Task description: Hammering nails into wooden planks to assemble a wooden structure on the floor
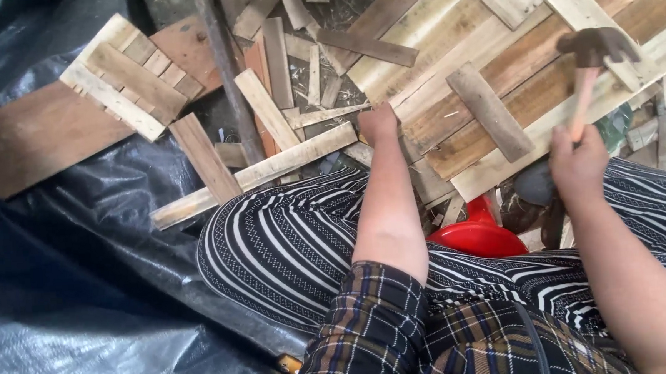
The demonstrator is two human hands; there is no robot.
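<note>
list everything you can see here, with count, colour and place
hammer: one, dark head, pale wooden handle, raised at right
wooden panel: one, pale and brown boards, top right
short batten: one, grey-brown, lying on the panel
loose slats: many, pale wood, scattered top centre
small slatted piece: one, pale, top left
plastic sheet: one, dark, left
red plastic item: one, between the knees
left hand: fist pressed on the panel edge
right hand: gripping the hammer handle
</note>
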